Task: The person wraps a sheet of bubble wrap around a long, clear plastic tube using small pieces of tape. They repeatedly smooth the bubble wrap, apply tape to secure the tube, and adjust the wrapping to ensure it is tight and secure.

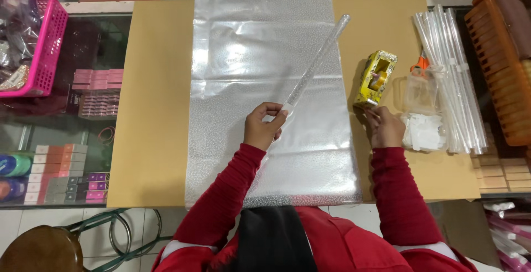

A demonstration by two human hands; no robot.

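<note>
Tan counter [155, 111], clear sheet [265, 56] centered: left hand [263, 125] pinches rolled tube [318, 62] over sheet; right hand [384, 127], just right of sheet, fingers curled at yellow tape dispenser [376, 77].

- Rolled clear patterned tube [318, 62]: long, thin, slanting from its lower end at 7 o'clock up toward 1 o'clock, above the sheet's middle.
- Yellow tape dispenser [376, 77]: lying at 3 o'clock of the tube, on the tan board.
</note>
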